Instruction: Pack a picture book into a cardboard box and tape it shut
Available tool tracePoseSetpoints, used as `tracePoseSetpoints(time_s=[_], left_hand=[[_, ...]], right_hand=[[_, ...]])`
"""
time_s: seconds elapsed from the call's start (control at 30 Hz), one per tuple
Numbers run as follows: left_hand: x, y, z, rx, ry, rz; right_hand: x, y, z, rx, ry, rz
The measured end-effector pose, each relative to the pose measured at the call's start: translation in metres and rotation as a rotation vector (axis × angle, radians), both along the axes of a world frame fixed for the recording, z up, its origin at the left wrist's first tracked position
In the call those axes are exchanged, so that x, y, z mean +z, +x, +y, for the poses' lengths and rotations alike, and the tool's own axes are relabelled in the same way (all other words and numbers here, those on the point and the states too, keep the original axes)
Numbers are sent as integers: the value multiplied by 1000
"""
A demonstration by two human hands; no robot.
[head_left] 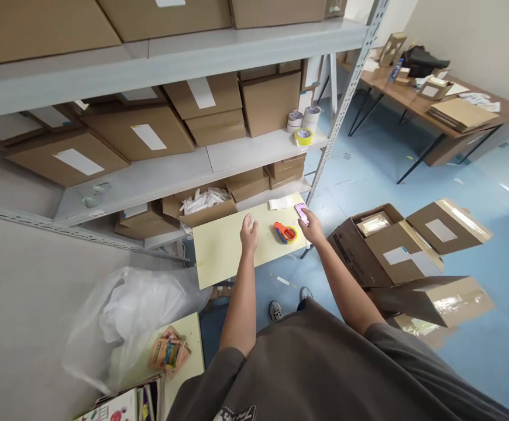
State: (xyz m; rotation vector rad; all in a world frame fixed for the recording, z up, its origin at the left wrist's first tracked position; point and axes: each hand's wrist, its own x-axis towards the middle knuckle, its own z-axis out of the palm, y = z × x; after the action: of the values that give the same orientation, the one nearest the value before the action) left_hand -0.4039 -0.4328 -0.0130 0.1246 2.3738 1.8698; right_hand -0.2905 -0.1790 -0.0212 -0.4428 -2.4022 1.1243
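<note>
My right hand (311, 228) is at the right end of a pale yellow table (219, 251). Its thumb and fingers close around the lower part of a smartphone (299, 208) with a lit pinkish screen. Whether the phone rests on the tabletop or is slightly raised, I cannot tell. Above the middle of the table, my left hand (249, 235) holds nothing, its fingers loosely curled and thumb apart. Between both hands lies an orange and blue tape dispenser (286, 233) with a yellow roll. A white paper slip (281, 203) is by the table's far edge.
A metal shelf (254, 155) with cardboard boxes and tape rolls (303, 137) rises beyond the table. Open cartons (355, 251) stand on the floor to my right. A plastic bag (136, 304) and a second table (193, 339) are at left. A brown desk (430, 105) stands far right.
</note>
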Motion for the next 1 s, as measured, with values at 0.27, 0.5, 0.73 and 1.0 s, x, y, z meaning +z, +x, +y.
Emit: tracePoseSetpoints(time_s=[0.27,0.5,0.73,1.0], left_hand=[[-67,-13,30,4,-78,-131],[-139,-5,50,-19,-170,-237],[-141,7,46,-3,-185,-260],[-51,-21,34,115,-109,-163]], right_hand=[[-82,-46,-5,96,44,-255],[-181,-62,-33,230,102,-761],[-184,-88,-30,276,101,-1020],[-89,-82,36,618,-9,-447]])
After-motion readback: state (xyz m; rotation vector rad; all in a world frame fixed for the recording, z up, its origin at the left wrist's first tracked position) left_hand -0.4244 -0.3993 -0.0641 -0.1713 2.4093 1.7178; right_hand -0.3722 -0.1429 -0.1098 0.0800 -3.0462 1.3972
